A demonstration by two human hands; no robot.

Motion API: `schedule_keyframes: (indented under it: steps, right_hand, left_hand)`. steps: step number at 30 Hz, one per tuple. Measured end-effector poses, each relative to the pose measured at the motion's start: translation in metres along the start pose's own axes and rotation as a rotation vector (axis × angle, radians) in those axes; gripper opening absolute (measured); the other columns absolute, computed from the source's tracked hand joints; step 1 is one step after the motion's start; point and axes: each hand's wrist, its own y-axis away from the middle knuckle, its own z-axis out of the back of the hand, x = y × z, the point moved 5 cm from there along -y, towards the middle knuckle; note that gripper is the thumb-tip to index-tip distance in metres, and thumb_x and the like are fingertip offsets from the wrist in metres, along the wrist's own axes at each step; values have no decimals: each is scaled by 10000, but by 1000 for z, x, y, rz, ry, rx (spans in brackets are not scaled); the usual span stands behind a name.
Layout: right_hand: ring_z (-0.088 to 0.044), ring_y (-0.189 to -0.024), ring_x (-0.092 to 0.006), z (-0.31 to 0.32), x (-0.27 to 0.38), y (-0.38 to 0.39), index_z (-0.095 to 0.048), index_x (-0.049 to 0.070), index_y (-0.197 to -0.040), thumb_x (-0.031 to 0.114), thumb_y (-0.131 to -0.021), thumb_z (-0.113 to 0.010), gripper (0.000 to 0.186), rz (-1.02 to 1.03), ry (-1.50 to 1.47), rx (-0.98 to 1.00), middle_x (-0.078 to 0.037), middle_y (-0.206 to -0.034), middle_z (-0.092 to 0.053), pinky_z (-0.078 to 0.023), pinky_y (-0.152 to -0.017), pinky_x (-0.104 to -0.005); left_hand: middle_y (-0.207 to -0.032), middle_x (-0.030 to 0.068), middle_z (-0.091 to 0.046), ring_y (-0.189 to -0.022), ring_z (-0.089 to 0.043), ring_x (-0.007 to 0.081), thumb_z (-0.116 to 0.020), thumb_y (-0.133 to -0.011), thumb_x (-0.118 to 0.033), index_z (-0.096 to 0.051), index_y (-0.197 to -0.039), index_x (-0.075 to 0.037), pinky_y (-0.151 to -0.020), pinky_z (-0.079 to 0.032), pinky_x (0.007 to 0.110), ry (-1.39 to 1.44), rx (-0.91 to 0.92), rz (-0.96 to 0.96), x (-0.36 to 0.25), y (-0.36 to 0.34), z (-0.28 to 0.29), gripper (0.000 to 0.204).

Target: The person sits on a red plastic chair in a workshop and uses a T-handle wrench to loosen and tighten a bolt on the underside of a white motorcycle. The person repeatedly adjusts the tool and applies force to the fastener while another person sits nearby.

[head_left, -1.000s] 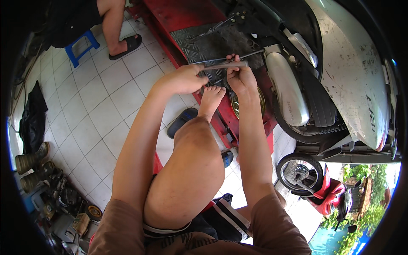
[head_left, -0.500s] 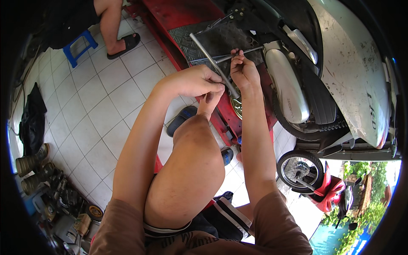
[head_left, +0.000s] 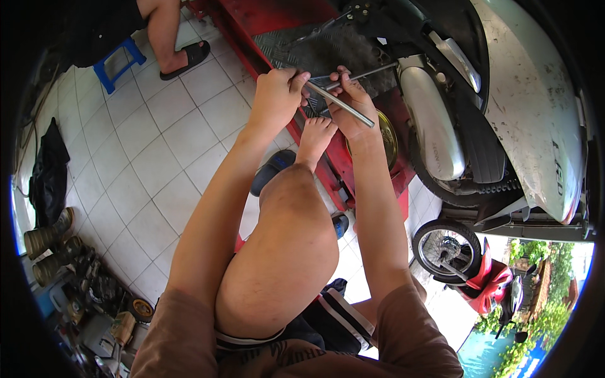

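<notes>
White tiled floor (head_left: 151, 145), red platform (head_left: 271, 16) up top, silver motorbike (head_left: 535, 94) on the R side. L hand (head_left: 276, 91) has a metal rod (head_left: 343, 104) pinched nr its upper end; rod slants down across the R hand (head_left: 356, 104), which is part-curled, can't tell if it's gripping tbh. Bare foot (head_left: 317, 133) just below both hands.

Metal rod (head_left: 350, 109) in left grip (head_left: 277, 91), crossing before right grip (head_left: 358, 97); silver motorcycle (head_left: 532, 107) to right.

Blue stool (head_left: 101, 75), red motorbike (head_left: 495, 286), black cloth (head_left: 49, 170)
</notes>
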Motion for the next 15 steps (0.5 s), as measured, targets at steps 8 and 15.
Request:
schedule_keyframes:
  steps: [8,15]
  right_hand:
    - [-494,-692,-129,12,0,-4,-517,20,-1037,96,-969,-504,102,91,41,-73,-119,-918,-593,-458,-655,-253]
    - [-481,-693,-117,10,10,-6,-492,7,-1038,101,-987,-463,111,95,-32,-132,-128,-957,-574,-450,-636,-243]
  left_hand:
    - [-830,96,-685,-745,-665,140,-469,-977,-205,-632,-1098,3,-620,-505,260,1,741,317,-2,23,-20,291]
    - [-807,52,-649,-616,-519,114,-456,-968,-220,-581,-1260,-53,-638,-449,234,121,328,302,-25,5,18,358]
